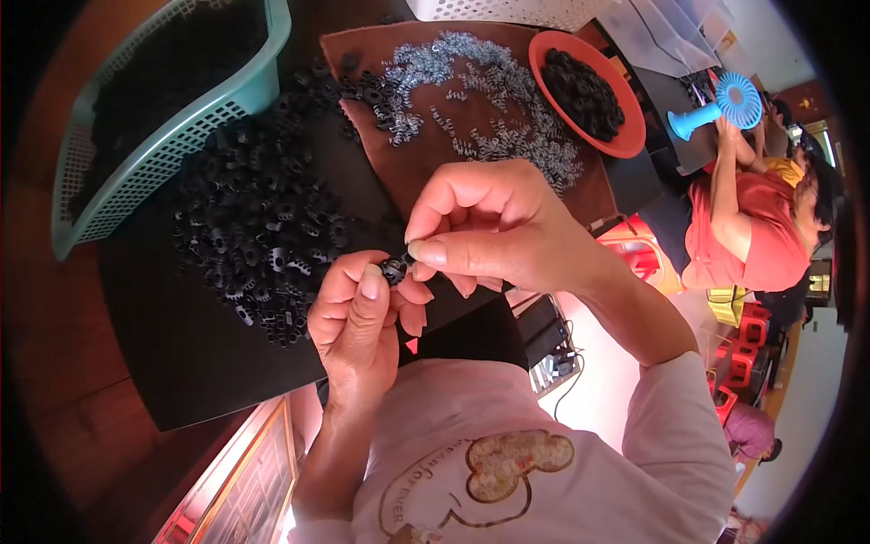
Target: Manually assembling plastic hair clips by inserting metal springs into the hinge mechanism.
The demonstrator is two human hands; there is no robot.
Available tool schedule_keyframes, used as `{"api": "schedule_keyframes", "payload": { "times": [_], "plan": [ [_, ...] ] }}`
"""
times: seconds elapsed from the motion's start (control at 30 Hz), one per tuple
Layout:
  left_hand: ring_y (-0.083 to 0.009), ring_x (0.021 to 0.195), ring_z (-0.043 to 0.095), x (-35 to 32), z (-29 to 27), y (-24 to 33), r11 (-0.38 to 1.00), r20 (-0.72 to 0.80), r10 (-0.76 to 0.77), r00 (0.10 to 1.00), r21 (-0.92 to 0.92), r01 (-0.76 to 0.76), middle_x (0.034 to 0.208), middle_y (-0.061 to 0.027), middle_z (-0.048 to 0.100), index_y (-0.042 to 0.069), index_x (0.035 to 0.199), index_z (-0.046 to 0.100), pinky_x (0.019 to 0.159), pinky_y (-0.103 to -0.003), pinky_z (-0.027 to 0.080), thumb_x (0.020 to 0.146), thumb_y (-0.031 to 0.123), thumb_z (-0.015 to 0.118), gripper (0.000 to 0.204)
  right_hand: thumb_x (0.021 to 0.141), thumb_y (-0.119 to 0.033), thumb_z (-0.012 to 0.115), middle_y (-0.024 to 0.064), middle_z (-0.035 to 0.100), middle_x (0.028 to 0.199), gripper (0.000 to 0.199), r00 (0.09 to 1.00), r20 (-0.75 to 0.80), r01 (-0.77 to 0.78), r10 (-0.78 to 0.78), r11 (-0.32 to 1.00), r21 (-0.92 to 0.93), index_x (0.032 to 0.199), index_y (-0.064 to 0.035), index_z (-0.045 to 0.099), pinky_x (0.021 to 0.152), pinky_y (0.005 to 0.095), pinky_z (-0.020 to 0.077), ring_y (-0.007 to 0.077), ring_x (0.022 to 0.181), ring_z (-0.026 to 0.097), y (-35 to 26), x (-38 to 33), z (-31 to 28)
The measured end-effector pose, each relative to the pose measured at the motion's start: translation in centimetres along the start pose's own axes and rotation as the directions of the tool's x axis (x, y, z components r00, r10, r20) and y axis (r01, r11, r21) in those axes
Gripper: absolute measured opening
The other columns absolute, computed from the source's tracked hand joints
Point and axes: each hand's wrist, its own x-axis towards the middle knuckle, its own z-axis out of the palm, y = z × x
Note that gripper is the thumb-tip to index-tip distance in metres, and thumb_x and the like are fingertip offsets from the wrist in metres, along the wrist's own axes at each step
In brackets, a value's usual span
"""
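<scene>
Between the thumb and fingers of my left hand [349, 317] is a small black plastic part [393, 270] with a shiny surface. My right hand [507, 231] meets it from the right, thumb and index finger pinched together at its edge. Whatever sits in that pinch is too small to make out. Just beyond my left hand, a heap of similar black plastic parts [263, 204] covers the dark table [181, 354]. Small silvery coil springs [521, 136] lie scattered over a brown cloth [403, 177] beyond my right hand.
At the far left, a green perforated basket [163, 163] holds a dark mass. An orange bowl [634, 136] of black pieces stands at the cloth's right, near a white basket [507, 11] and a clear bin [648, 41]. A person in red [748, 218] sits at right beside a blue fan [738, 100].
</scene>
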Motion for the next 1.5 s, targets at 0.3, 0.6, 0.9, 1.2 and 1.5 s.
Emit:
{"api": "schedule_keyframes", "payload": {
  "times": [0.3,0.6,0.9,1.2,1.5],
  "plan": [
    [-0.0093,0.057,0.052,-0.1,0.0,-0.2,0.996,0.036,-0.015,0.999,0.083,0.012,0.078,-0.0088,0.065,-0.001,0.106,0.058,0.051,-0.023,0.044,0.102,0.022,0.052,0.025,0.086,-0.005,0.065,0.0041,0.065,0.07,0.008,0.998,0.061,0.009,-0.006,0.999,-0.041,0.083,0.0015,0.061,0.046,0.0215,0.0427,0.0068,0.055,0.058,0.7,-0.4,-0.5],
    [-0.0058,0.055,0.048,-0.1,0.4,0.0,0.984,0.001,-0.05,0.999,0.169,0.049,0.075,-0.0058,0.064,-0.001,0.1,0.061,0.049,-0.02,0.041,0.101,0.022,0.054,0.024,0.086,-0.004,0.065,0.0036,0.063,0.067,0.009,0.997,0.076,-0.011,0.018,0.996,-0.09,0.08,0.0012,0.06,0.046,0.0222,0.0416,0.0059,0.055,0.057,0.4,-0.7,-0.7],
    [-0.008,0.061,0.051,-0.6,0.8,-0.2,0.97,-0.049,0.003,0.999,0.241,0.009,0.076,-0.0034,0.059,-0.002,0.1,0.058,0.054,-0.019,0.042,0.1,0.02,0.055,0.022,0.086,0.0,0.063,0.0034,0.063,0.067,0.009,0.994,-0.019,0.105,-0.106,0.992,-0.063,0.079,0.0012,0.057,0.05,0.0228,0.0415,0.0045,0.06,0.055,1.6,-1.2,0.4],
    [-0.0084,0.061,0.051,-0.6,0.4,-0.3,0.98,-0.03,0.012,0.999,0.199,-0.006,0.077,-0.0039,0.059,-0.002,0.102,0.058,0.054,-0.02,0.042,0.101,0.018,0.054,0.021,0.09,0.002,0.064,0.0022,0.066,0.076,0.004,0.988,0.012,0.156,-0.156,0.982,-0.107,0.087,0.0001,0.061,0.047,0.0184,0.0405,0.002,0.057,0.056,2.2,-1.1,0.6],
    [-0.0045,0.054,0.045,-0.5,0.8,-0.7,0.976,-0.042,0.067,0.997,0.21,-0.057,0.076,-0.0046,0.064,-0.002,0.101,0.061,0.048,-0.019,0.038,0.101,0.02,0.055,0.023,0.091,-0.001,0.063,0.0027,0.066,0.077,0.004,0.976,0.009,0.214,-0.216,0.964,-0.156,0.09,-0.001,0.06,0.048,0.0196,0.0422,0.0042,0.059,0.058,3.3,-1.3,0.8]
  ]
}}
